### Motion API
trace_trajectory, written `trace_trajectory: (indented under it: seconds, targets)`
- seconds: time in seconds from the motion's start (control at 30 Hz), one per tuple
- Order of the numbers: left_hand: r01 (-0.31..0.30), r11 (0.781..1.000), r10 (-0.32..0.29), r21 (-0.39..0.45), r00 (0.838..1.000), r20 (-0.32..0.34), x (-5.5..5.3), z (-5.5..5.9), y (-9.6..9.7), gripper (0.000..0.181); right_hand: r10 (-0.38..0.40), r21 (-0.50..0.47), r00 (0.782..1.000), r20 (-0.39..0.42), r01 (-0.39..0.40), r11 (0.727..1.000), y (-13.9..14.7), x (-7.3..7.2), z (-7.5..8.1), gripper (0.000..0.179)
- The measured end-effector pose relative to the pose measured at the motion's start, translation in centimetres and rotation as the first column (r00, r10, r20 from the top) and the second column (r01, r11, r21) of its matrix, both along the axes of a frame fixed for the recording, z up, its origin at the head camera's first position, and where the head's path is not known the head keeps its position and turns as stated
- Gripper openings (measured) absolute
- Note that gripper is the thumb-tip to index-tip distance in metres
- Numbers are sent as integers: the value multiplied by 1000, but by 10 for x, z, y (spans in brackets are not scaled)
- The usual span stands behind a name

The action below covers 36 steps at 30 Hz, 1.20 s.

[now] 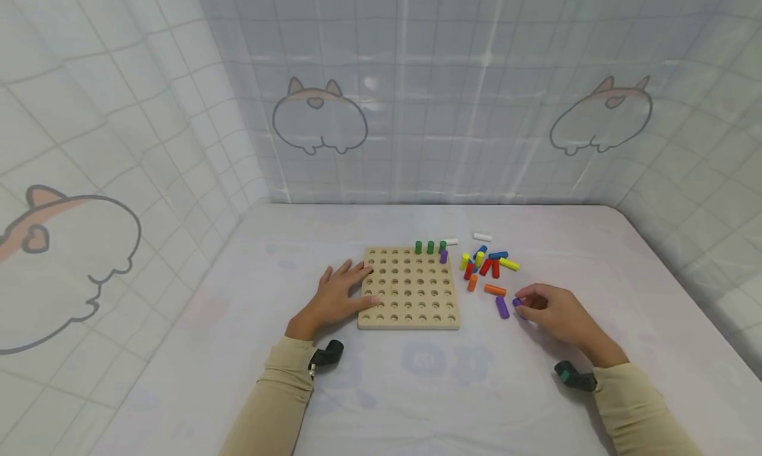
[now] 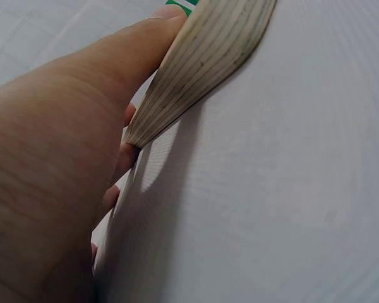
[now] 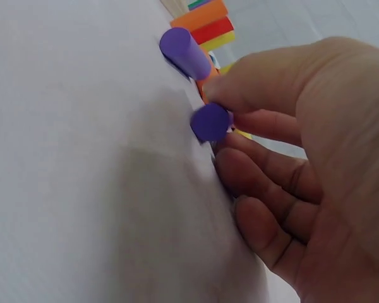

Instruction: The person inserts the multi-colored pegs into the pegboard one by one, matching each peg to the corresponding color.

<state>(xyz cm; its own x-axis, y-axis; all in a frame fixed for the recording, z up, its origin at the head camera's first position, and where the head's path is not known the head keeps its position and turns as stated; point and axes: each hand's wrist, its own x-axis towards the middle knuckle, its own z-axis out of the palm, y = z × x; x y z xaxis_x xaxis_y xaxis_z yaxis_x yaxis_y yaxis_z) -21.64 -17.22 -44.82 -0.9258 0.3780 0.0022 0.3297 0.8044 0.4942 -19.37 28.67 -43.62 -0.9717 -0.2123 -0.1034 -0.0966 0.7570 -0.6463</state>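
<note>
My left hand (image 1: 338, 296) lies spread over the left edge of a square wooden pegboard (image 1: 408, 322), fingers and thumb on its top. The left wrist view shows the thumb along the board's layered side (image 2: 205, 57). At the right, my right hand (image 1: 553, 310) pinches a purple peg (image 3: 211, 123) between thumb and fingers, low over the cloth. Another purple peg (image 1: 503, 307) lies just left of it. Three green pegs (image 1: 430, 247) stand in holes at the far right of the board, with one purple peg (image 1: 443, 257) in front of the rightmost.
Loose pegs lie right of the board: orange (image 1: 495, 289), red (image 1: 496, 269), yellow (image 1: 509, 264), blue (image 1: 499, 255) and white (image 1: 483, 236). A pale cloth (image 1: 417, 390) covers the table. Tiled-pattern curtains (image 1: 452, 112) hang behind and at both sides.
</note>
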Motion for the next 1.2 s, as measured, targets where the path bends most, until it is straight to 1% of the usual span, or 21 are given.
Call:
trace_trajectory:
  seconds: [0.33,0.6,0.9,1.2]
  targets:
    - [-1,1000,1,9,1000,-1,0,-2,0,84,-12,52,1000,-20,13,999,-5,-2,-5,34]
    - [2,1000,-2,-2,1000,-11,-1,-4,-1,85,-26,57,998,-51,29,998,-5,-2,-10,33]
    - [2,1000,-2,3,1000,-14,-2,-5,-1,85,-37,22,998,-55,38,999,-3,-3,-11,32]
    - [7,1000,-7,0,1000,-26,-2,-4,0,84,-98,-69,995,-17,97,993,4,-7,-11,36]
